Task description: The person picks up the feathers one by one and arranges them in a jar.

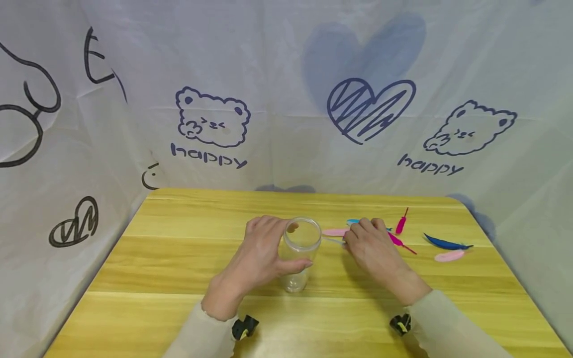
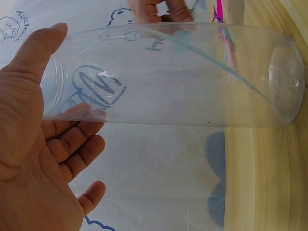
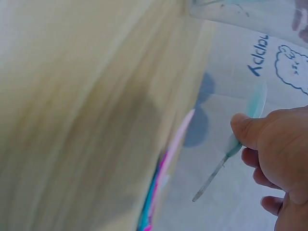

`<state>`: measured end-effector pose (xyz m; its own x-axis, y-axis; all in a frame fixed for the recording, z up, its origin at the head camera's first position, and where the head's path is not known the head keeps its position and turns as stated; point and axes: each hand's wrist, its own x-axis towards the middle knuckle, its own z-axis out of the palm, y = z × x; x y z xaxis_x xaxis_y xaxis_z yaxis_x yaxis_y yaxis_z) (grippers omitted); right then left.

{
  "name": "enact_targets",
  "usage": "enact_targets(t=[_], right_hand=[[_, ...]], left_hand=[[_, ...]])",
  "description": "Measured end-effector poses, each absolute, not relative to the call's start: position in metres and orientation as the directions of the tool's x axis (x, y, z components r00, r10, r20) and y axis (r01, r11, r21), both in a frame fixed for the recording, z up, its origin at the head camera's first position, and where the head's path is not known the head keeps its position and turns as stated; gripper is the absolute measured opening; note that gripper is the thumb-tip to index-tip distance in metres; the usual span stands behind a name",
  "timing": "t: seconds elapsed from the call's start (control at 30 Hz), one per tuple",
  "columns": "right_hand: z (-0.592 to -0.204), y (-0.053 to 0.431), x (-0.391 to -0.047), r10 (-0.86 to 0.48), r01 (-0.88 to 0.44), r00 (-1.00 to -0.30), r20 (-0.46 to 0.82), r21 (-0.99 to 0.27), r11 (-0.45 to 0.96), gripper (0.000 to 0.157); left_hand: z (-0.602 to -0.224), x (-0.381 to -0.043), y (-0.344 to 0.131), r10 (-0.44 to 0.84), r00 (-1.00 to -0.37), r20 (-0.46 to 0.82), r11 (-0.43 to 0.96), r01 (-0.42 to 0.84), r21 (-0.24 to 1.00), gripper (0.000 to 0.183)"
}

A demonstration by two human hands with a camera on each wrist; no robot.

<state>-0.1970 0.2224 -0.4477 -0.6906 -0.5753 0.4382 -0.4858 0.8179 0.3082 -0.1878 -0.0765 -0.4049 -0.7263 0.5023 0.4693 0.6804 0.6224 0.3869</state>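
Note:
My left hand point(image 1: 264, 253) grips a tall clear jar point(image 1: 295, 283) near its open rim, thumb on one side and fingers on the other. Upright, the jar has its base on the wooden table. In the left wrist view the left hand point(image 2: 29, 130) is round the top of the jar point(image 2: 168, 86), and a pale green streak shows through its wall. To the right of the jar, my right hand point(image 1: 373, 251) pinches a pale teal feather point(image 3: 233, 144) between thumb and fingers. The feather's bare quill sticks out below the thumb in the right wrist view.
Beside and beyond the right hand lie a pink feather point(image 1: 334, 232), a light blue feather point(image 1: 352, 222) and magenta feathers point(image 1: 400, 225). A dark blue feather point(image 1: 447, 243) and a pale pink feather point(image 1: 449, 256) lie farther right. White printed cloth point(image 1: 286, 149) hangs round the table.

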Motion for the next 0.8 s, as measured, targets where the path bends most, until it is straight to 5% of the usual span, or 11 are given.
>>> enact_targets(t=[0.37,0.8], right_hand=[[-0.41,0.215,-0.192,-0.53,-0.49,-0.658,0.534,0.23,0.841,0.021],[-0.348,0.19,-0.189,-0.48,-0.584,-0.523,0.704,0.114,0.804,0.017]], left_hand=[[-0.405,-0.188,-0.077,0.505,-0.721,0.475,0.623,0.685,0.377,0.071],[-0.407,-0.19,-0.077,0.503,-0.704,0.502,0.617,0.699,0.362,0.071]])
